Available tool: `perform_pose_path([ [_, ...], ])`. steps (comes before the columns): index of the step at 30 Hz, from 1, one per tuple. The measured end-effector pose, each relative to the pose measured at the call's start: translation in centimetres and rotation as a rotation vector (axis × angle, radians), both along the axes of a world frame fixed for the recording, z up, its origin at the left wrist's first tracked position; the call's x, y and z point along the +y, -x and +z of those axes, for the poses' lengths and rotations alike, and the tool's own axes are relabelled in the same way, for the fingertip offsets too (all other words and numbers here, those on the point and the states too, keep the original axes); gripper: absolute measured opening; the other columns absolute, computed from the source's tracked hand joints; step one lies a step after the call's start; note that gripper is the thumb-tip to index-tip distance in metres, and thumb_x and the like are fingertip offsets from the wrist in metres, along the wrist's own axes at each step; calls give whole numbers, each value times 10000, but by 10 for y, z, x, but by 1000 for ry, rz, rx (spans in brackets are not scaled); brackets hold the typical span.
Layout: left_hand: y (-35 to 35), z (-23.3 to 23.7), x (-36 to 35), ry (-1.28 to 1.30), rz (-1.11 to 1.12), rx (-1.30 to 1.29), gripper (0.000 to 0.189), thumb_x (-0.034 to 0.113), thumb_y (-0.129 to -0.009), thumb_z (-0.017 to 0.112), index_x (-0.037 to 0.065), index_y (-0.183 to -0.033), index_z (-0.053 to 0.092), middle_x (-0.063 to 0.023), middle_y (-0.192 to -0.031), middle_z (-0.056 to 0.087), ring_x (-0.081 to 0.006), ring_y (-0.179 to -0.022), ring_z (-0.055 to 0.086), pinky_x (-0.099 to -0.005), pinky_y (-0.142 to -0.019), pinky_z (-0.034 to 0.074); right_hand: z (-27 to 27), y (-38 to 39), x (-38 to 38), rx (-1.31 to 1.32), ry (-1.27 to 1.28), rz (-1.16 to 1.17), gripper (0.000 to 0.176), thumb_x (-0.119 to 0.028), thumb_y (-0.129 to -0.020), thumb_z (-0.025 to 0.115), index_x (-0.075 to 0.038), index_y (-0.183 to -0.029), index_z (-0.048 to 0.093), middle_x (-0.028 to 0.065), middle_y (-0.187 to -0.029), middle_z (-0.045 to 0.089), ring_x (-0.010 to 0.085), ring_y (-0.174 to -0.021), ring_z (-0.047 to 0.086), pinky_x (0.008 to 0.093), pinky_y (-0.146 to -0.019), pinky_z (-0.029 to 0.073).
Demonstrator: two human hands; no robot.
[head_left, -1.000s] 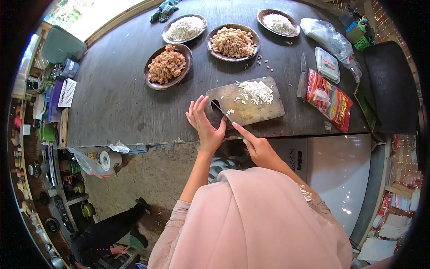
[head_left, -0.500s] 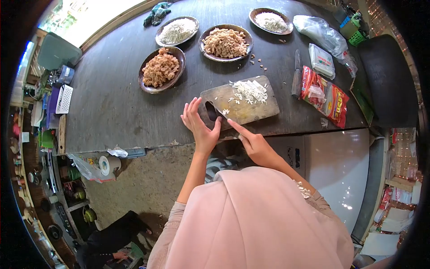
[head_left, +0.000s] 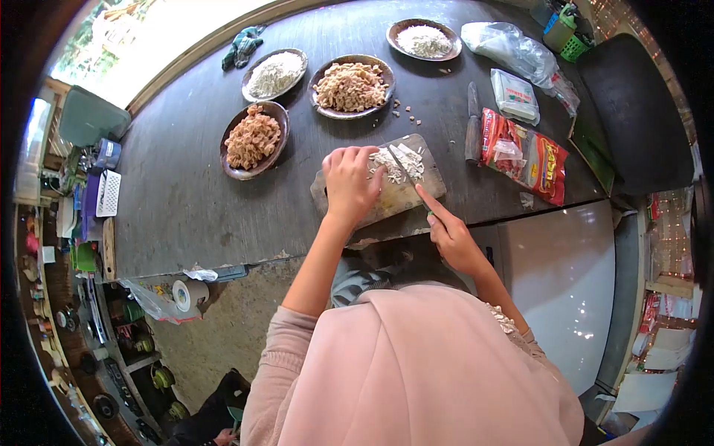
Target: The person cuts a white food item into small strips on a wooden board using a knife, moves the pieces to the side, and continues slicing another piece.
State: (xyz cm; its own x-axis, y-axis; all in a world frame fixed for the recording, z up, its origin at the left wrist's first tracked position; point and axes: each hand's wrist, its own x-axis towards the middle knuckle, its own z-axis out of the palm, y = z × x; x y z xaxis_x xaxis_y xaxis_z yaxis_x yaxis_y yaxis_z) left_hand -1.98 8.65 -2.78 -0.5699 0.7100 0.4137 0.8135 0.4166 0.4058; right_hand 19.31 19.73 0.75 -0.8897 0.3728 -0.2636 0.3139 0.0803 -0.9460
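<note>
My right hand (head_left: pixel 452 241) grips a knife (head_left: pixel 408 169) by its handle, the index finger laid along it. Its blade crosses a pile of small white strips (head_left: pixel 407 157) on a wooden cutting board (head_left: pixel 398 199). At the left side of the pile is my left hand (head_left: pixel 348 186), above the board, its fingers bent and its thumb apart from them. White pieces show between thumb and fingers; I see nothing clasped there. The board's hole is mostly covered by this hand.
Plates of brown pieces (head_left: pixel 253 139), tan cubes (head_left: pixel 351 86) and white bits (head_left: pixel 424 41) stand behind the board. A second knife (head_left: pixel 473 123) lies right, beside a red packet (head_left: pixel 523 154) and plastic bags (head_left: pixel 513 52). Another person's hand (head_left: pixel 224 437) shows at lower left.
My left hand has moved from beside the board's hole rightward to the white pile. The knife has swung from the board's left end onto the pile. The whole view has shifted slightly.
</note>
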Motion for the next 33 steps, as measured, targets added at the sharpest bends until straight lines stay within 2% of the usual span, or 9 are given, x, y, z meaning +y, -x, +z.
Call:
perform_pose_path([
  [5, 15, 1, 39, 94, -41, 80, 292, 297, -809, 778, 205, -1084, 749, -35, -997, 612, -246, -1013, 542, -416, -895, 390, -4, -11, 6, 6, 101, -32, 575, -78, -1047, 433, -229, -1596, 353, -3, -708, 343, 83, -617, 318, 255, -589, 383],
  [11, 14, 4, 46, 139, -19, 165, 169, 297, -788, 798, 189, -915, 774, -13, -957, 647, -235, -990, 570, -403, -864, 399, 0, -19, 16, 12, 129, -75, 564, -79, -1060, 421, -231, -1598, 348, -24, -713, 365, 67, -612, 313, 244, -577, 370],
  [21, 14, 23, 36, 99, -94, -130, 116, 223, -756, 799, 161, -845, 755, 3, -931, 722, -238, -1005, 595, -405, -903, 393, 2, -14, 25, 37, 161, -67, 573, -67, -1050, 421, -207, -1600, 342, -15, -788, 457, 70, -612, 273, 253, -557, 354],
  [23, 13, 29, 33, 21, -109, -156, 108, 205, -751, 800, 155, -833, 752, 7, -910, 739, -233, -1000, 607, -400, -904, 394, 7, -13, 28, -18, 115, -23, 565, -58, -1043, 404, -165, -1594, 348, 58, -1030, 643, 96, -722, 498, 269, -704, 458],
  [24, 13, 30, 32, -10, -121, -212, 105, 194, -748, 804, 146, -823, 749, 5, -888, 745, -227, -975, 619, -395, -894, 412, 6, -12, 29, -20, 117, -19, 565, -58, -1043, 404, -165, -1594, 348, 58, -1030, 643, 96, -722, 498, 269, -704, 458],
  [26, 12, 34, 30, -42, -128, -268, 102, 183, -745, 808, 137, -813, 747, 3, -866, 752, -221, -950, 631, -389, -884, 429, 4, -9, 29, 62, -7, -31, 555, -51, -1035, 393, -127, -1583, 357, 171, -1443, 568, 171, -1113, 603, 295, -958, 448],
  [27, 9, 37, 30, -44, -123, -220, 104, 162, -738, 813, 130, -813, 748, 1, -845, 751, -225, -905, 639, -383, -859, 451, 5, -8, 29, 63, -7, -26, 555, -51, -1035, 393, -127, -1583, 357, 171, -1443, 568, 171, -1113, 603, 295, -958, 448],
  [29, 7, 41, 29, -49, -117, -169, 109, 142, -732, 818, 122, -813, 749, -1, -823, 750, -228, -861, 647, -378, -834, 472, 7, -6, 29, 62, 24, -46, 547, -55, -1031, 397, -111, -1574, 363, 206, -1623, 340, 239, -1438, 410, 313, -1140, 315],
  [33, 1, 53, 22, -202, -127, -251, 120, 92, -743, 830, 81, -815, 734, -37, -831, 744, -201, -794, 657, -345, -759, 513, 12, -8, 26, 33, 90, -44, 547, -49, -1027, 406, -95, -1570, 363, 191, -1608, 375, 264, -1471, 371, 330, -1177, 280],
])
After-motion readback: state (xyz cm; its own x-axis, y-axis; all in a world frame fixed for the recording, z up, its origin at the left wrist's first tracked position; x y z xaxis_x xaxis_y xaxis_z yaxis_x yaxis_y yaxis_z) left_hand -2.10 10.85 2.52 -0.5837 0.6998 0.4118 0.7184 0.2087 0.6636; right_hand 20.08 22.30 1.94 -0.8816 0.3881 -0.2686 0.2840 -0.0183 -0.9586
